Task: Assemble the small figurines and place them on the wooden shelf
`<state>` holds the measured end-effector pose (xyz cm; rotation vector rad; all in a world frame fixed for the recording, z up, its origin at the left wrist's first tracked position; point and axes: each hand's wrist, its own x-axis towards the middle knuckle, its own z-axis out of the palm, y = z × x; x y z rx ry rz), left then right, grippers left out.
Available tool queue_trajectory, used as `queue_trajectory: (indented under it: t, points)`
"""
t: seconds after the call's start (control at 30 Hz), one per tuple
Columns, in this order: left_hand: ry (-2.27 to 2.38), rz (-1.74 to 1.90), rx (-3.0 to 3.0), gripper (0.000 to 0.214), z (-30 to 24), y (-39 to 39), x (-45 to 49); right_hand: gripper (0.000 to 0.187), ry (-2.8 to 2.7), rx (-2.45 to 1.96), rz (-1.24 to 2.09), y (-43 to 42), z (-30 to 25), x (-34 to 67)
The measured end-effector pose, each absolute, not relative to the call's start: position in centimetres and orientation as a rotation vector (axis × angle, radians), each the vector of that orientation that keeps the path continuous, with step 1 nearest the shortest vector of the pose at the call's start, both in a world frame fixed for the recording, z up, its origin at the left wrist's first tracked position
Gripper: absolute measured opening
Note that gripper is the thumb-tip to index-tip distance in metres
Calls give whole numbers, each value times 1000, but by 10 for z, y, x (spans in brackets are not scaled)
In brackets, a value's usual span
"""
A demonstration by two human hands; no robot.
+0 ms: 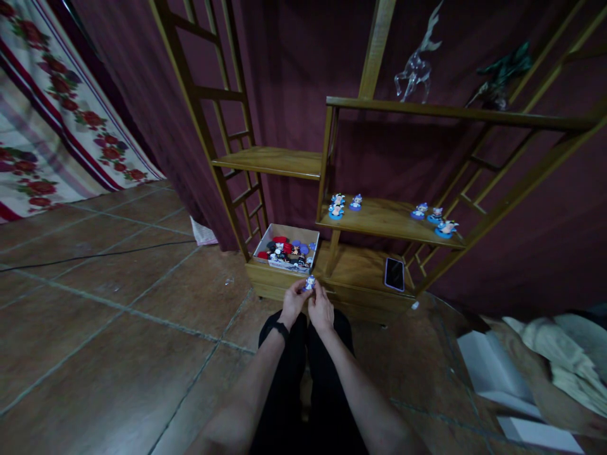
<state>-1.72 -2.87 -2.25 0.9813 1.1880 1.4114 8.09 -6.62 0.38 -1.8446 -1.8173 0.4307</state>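
Between my two hands, just in front of the wooden shelf unit, is a small purple-and-white figurine (310, 282). My left hand (294, 299) has its fingers closed on the figurine's left side. My right hand (321, 308) grips it from the right. Beyond them an open white box (310, 237) holds a jumble of red, purple and black figurines. On the middle shelf (379, 218) stand several figurines with blue or purple bases, one group at the left end and another at the right, among them a purple one (355, 201).
A phone (394, 274) lies on the lowest shelf board. A clear deer ornament (417, 72) and a dark green ornament (502, 79) stand on the top shelf. White boxes (496, 366) and cloth lie at the right. A black cable (95, 255) crosses the tiled floor.
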Motion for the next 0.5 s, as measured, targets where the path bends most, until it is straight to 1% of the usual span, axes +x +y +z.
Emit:
queue_trajectory:
  t: [0.13, 0.33, 0.5]
  points:
    - [1182, 1391, 978, 55, -20, -30, -17, 54, -1819, -1864, 430, -66, 3, 81]
    - [1201, 1392, 969, 47, -13, -33, -17, 56, -1827, -1841, 423, -67, 6, 82]
    - [1253, 1383, 958, 47, -12, -34, -17, 54, -1859, -1788, 431, -68, 7, 82]
